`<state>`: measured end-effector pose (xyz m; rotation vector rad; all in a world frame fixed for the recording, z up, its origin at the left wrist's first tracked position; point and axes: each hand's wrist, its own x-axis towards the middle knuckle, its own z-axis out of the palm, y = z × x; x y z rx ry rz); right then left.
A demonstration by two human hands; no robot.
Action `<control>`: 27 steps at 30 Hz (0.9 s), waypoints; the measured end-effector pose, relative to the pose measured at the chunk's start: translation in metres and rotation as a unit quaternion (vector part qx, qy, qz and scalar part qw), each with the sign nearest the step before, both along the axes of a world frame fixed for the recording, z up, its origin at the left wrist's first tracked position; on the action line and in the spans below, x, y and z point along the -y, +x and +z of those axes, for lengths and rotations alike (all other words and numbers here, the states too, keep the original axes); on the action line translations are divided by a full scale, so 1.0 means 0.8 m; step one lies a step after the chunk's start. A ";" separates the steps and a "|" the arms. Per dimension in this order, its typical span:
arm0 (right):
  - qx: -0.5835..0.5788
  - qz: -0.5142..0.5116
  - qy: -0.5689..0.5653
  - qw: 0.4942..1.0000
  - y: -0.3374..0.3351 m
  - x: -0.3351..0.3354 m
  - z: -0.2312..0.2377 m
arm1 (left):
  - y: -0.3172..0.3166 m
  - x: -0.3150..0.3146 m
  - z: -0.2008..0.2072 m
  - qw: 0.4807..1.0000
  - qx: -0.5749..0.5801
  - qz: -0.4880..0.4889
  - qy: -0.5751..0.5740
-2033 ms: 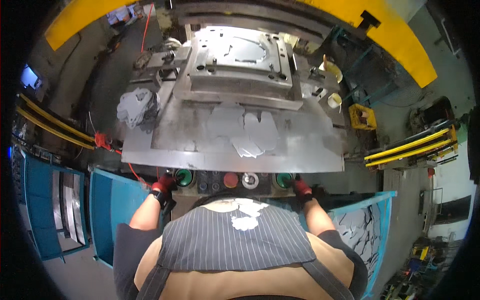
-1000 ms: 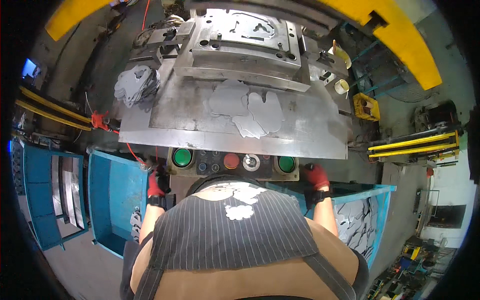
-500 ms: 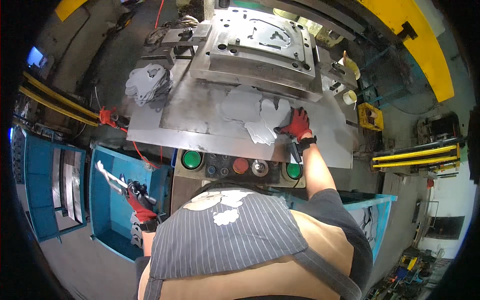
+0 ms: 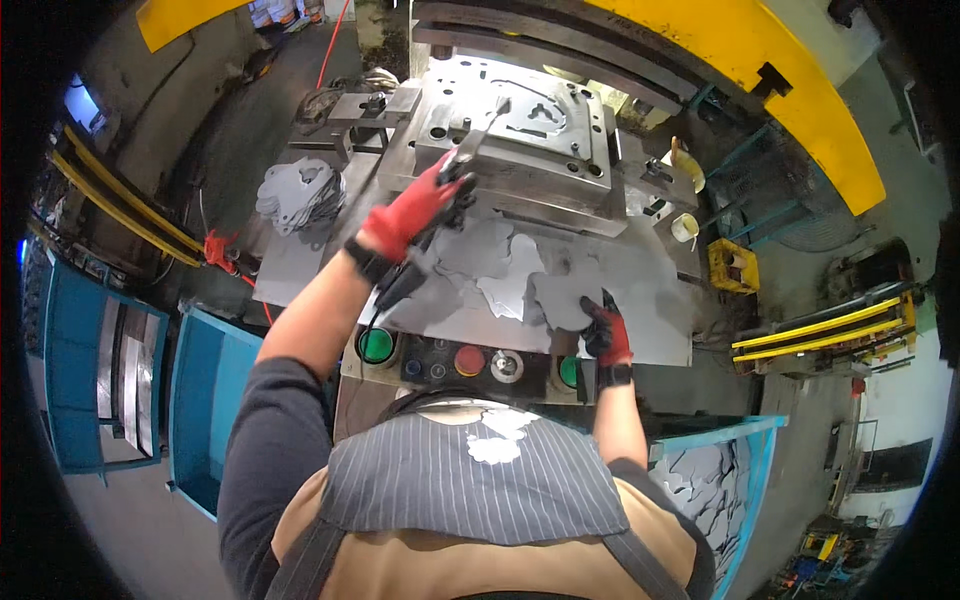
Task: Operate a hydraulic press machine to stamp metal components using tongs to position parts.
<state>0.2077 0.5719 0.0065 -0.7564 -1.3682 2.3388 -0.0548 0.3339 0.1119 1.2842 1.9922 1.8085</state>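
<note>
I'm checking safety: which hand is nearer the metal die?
Left. The left hand is just before the die, its tool reaching over it; the right hand is farther off, at the front edge of the table.

Head-worn fisheye, facing down over both hands [image 4: 412, 208].

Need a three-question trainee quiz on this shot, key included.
1. Which hand holds a tool out over the die?
A) left
B) right
C) both
2. True or false: the red button sits between the two green buttons.
3. Fill in: the right hand is at the edge of a flat ____ piece.

Key:
1. A, the left hand
2. True
3. gray
</note>
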 end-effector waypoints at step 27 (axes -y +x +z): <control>-0.088 -0.052 -0.178 0.979 0.090 -0.009 -0.023 | 0.107 0.175 -0.046 0.909 0.146 0.387 -0.058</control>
